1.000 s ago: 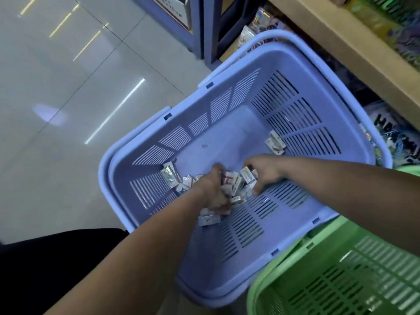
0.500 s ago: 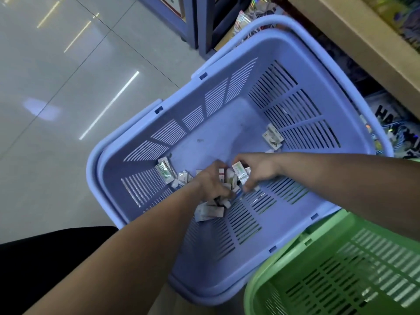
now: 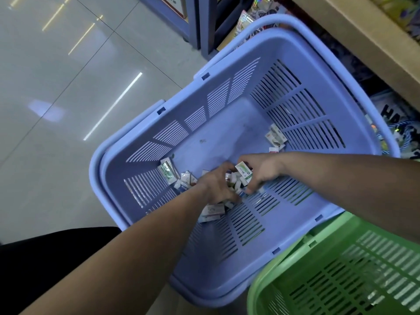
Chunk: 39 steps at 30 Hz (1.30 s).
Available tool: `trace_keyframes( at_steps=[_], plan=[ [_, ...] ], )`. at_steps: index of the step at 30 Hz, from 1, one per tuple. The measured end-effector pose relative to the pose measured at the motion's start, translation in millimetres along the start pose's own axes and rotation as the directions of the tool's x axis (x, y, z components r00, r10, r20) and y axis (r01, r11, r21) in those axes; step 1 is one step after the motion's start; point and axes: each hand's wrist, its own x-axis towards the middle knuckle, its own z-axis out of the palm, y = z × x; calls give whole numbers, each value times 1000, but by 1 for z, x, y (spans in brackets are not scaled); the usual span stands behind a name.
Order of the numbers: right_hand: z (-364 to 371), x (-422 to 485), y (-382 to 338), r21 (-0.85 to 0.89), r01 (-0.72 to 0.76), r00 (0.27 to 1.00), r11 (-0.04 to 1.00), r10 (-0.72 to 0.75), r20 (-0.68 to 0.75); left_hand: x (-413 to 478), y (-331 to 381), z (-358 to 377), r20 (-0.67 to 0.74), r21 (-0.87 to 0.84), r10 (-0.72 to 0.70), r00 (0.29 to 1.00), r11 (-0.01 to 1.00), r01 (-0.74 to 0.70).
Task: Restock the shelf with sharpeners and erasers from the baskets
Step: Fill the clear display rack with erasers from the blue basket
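Observation:
A lilac slotted basket (image 3: pixel 227 92) stands on the floor with several small wrapped erasers on its bottom. Both my hands are down in it, cupped against each other around a heap of erasers (image 3: pixel 238 181). My left hand (image 3: pixel 216 185) curls its fingers round the heap from the left, and my right hand (image 3: pixel 261 171) grips it from the right, with one green-and-white eraser on top. Loose erasers lie at the left (image 3: pixel 169 172), under my left wrist (image 3: pixel 211 211) and by the far right wall (image 3: pixel 276 138).
A green slotted basket (image 3: pixel 336 276) sits at the lower right, touching the lilac one. A wooden shelf edge (image 3: pixel 368 44) runs across the upper right, with packaged goods below it. Grey tiled floor (image 3: pixel 68 110) spreads to the left. A blue rack frame (image 3: pixel 200 23) stands beyond the basket.
My two hands have drawn closer together around the heap of erasers. The view has shifted slightly; the basket has stayed in place.

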Motion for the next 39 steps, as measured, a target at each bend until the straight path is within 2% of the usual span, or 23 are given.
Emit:
trace_keyframes(
  at_steps=[8, 11, 15, 20, 23, 25, 28, 29, 31, 35, 39],
  plan=[
    [-5, 7, 7, 241, -57, 998, 969, 57, 7, 3, 3, -4, -27, -145, -12, 1000, 989, 8],
    [-13, 11, 4, 319, -18, 997, 948, 43, -70, 4, 7, -14, -26, -312, -14, 1000, 950, 5],
    [-34, 1, -16, 446, 116, 966, 887, 3, -258, -5, 21, -42, -141, -459, -25, 990, 887, -43],
    [-47, -58, -51, 598, 333, 900, 729, -58, -431, -43, 49, -70, -238, -571, 12, 971, 807, -150],
    [-28, -104, -64, 644, 438, 843, 627, -37, -536, -74, 66, -81, -274, -598, 77, 959, 767, -232],
    [-6, -132, -72, 689, 524, 790, 501, 15, -612, -99, 78, -84, -297, -621, 95, 950, 736, -267],
    [32, -171, -84, 712, 659, 731, 242, 20, -682, -143, 100, -83, -305, -610, 142, 942, 730, -308],
    [44, -184, -89, 700, 683, 714, 208, 7, -700, -158, 106, -82, -305, -603, 165, 938, 728, -324],
    [61, -209, -101, 644, 724, 668, 246, -22, -744, -191, 118, -80, -317, -591, 219, 923, 715, -373],
    [75, -264, -116, 504, 761, 593, 409, -122, -796, -247, 134, -72, -351, -558, 271, 896, 708, -432],
    [89, -314, -108, 401, 745, 547, 534, -145, -824, -280, 148, -53, -334, -435, 354, 874, 765, -476]
  ],
)
